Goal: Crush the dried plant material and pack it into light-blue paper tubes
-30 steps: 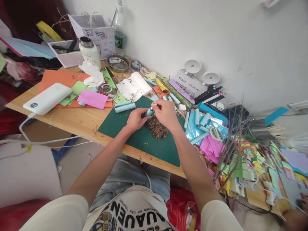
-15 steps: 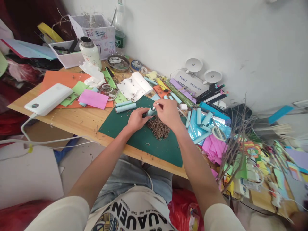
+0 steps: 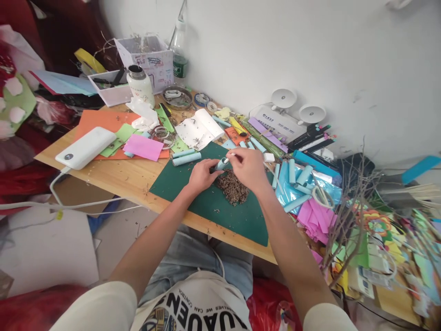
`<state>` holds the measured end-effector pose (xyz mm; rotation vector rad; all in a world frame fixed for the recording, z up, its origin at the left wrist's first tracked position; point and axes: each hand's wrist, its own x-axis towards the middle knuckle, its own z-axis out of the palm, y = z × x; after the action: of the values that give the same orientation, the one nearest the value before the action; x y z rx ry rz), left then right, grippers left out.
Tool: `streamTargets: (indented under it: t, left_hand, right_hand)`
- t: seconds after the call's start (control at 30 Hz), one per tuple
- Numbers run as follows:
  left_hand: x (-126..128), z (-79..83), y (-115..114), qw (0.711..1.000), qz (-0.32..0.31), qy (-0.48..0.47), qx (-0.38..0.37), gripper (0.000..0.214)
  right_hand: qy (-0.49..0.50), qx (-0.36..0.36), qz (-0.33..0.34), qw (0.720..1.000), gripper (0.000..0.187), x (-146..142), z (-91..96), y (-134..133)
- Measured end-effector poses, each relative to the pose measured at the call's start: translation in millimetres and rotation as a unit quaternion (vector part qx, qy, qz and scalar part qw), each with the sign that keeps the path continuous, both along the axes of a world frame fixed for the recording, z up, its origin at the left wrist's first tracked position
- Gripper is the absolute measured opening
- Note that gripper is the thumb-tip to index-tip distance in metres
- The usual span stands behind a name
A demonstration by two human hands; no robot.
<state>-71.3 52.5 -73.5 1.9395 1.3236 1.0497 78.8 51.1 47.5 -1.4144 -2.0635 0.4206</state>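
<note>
Left hand [image 3: 204, 175], fingers gripping a pale-blue tube [image 3: 222, 164] over the green mat [image 3: 201, 195], far side of the brown crumbs [image 3: 234, 188]; right hand [image 3: 251, 170], fingers pinching a small white piece [image 3: 233, 155] near the tube's mouth. Two similar tubes [image 3: 187, 159] lie left.

Cluttered craft corner, wooden desk [image 3: 138, 171], coloured paper [image 3: 144, 147], twigs [image 3: 356, 207]

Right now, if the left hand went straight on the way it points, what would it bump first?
Probably the right hand, just beyond the blue tube that the left hand is holding, though the depth is hard to judge.
</note>
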Motion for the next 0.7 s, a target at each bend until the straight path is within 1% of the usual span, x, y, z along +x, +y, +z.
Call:
streamTargets:
  t: [0.07, 0.2, 0.33, 0.47, 0.7]
  left_hand:
    - [-0.2, 0.2, -0.1, 1.000, -0.001, 0.002, 0.000, 0.024]
    - [-0.7, 0.4, -0.1, 1.000, 0.003, -0.001, 0.002, 0.023]
    - [-0.5, -0.6, 1.3, 1.000, 0.002, -0.009, 0.005, 0.023]
    - [0.1, -2.6, 3.1, 1.000, -0.001, -0.011, 0.004, 0.023]
    - [0.6, -6.3, 4.6, 1.000, 0.002, -0.011, 0.012, 0.025]
  right_hand:
    - [-0.011, 0.004, 0.011, 1.000, 0.023, -1.2, 0.2, 1.1]
    - [-0.011, 0.003, 0.007, 1.000, 0.023, -1.4, 0.2, 4.7]
    - [0.008, -0.011, 0.004, 1.000, 0.022, -0.1, 0.6, 6.9]
    - [0.019, -0.017, 0.016, 1.000, 0.021, -1.1, -1.2, 8.6]
    - [0.021, -0.040, 0.001, 0.999, 0.022, 1.2, -4.4, 10.2]
